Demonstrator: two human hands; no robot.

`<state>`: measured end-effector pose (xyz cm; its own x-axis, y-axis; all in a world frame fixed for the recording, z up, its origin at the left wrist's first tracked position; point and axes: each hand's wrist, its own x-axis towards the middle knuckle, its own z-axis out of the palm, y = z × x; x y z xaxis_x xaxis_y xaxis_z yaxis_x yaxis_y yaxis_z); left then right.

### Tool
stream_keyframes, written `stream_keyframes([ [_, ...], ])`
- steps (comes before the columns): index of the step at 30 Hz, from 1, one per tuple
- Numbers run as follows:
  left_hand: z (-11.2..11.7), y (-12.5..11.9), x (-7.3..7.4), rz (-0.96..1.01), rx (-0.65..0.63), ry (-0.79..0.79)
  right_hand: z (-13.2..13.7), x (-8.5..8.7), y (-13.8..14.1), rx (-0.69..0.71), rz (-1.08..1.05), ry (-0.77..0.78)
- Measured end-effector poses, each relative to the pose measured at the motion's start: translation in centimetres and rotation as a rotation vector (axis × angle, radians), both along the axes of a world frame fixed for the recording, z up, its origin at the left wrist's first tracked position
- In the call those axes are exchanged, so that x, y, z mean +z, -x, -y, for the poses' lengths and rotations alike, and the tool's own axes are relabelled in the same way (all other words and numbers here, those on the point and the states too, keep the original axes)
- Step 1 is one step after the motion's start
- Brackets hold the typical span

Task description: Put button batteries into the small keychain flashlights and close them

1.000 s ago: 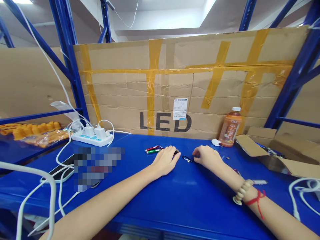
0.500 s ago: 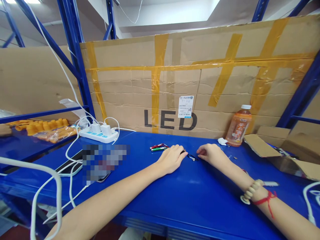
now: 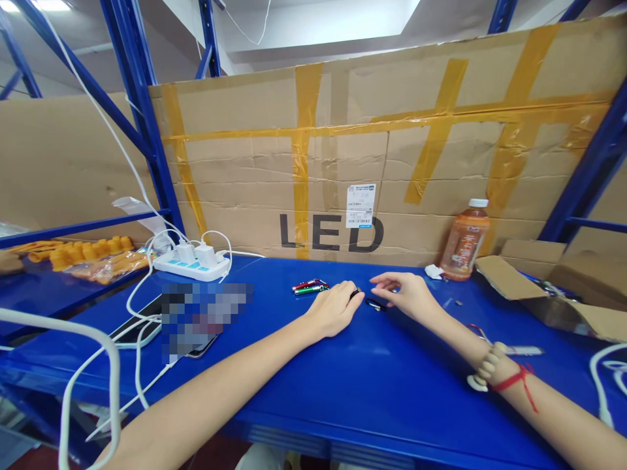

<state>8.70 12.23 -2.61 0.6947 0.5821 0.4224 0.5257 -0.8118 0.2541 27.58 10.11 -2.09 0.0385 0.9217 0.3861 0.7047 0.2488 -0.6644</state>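
My left hand (image 3: 335, 308) rests on the blue table with its fingers curled round a small black piece (image 3: 355, 293), mostly hidden by the fingers. To the right of it lies a small black item with a shiny metal part (image 3: 376, 305), flat on the table. My right hand (image 3: 409, 292) hovers just above and beside that item, thumb and fingers apart, nothing visible between them. Left of my left hand are a slim red metallic tube (image 3: 307, 284) and a slim green metallic tube (image 3: 310, 290), side by side and shaped like small penlights.
A white power strip (image 3: 196, 266) with trailing cables and phones, partly blurred out, occupy the left side. On the right stand a drink bottle (image 3: 465, 241) and an open cardboard box (image 3: 509, 281). Behind rises a taped cardboard panel (image 3: 245, 183). A pale stick-like item (image 3: 524, 350) lies by my right wrist.
My right hand has moved slightly left and up, over the small black item, and its fingers have spread. The left hand stays in place; the view has shifted slightly.
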Motion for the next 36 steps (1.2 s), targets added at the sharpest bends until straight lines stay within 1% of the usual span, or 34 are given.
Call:
stream_keyframes([
  [4, 0.3, 0.3, 0.4, 0.028, -0.051, 0.042, 0.2, 0.2, 1.3, 0.103, -0.323, 0.016],
  [8, 0.1, 0.3, 0.1, 0.05, -0.12, 0.064, 0.8, 1.0, 2.3, 0.216, -0.576, 0.098],
  [11, -0.2, 0.1, -0.1, 0.043, -0.14, 0.039, 1.2, 1.4, 2.3, 0.246, -0.641, 0.171],
  [16, -0.2, 0.1, 0.0, 0.04, -0.167, 0.03, 1.1, 1.6, 1.6, 0.232, -0.722, 0.182],
  [22, -0.3, 0.2, -0.1, 0.076, -0.117, 0.061, 1.1, 1.4, 1.6, 0.269, -0.701, 0.317],
  [27, -0.5, 0.3, -0.2, 0.123, -0.154, 0.088, 1.2, 1.2, 1.7, 0.256, -0.731, 0.355],
  [31, -0.4, 0.5, -0.3, 0.152, -0.193, 0.05, 1.2, 1.0, 1.6, 0.235, -0.715, 0.394],
  [33, -0.5, 0.6, -0.4, 0.145, -0.178, 0.03, 1.1, 0.7, 1.7, 0.211, -0.656, 0.385],
  [36, -0.7, 0.5, -0.5, 0.109, -0.1, 0.035, 1.1, 0.4, 2.0, 0.174, -0.528, 0.276],
])
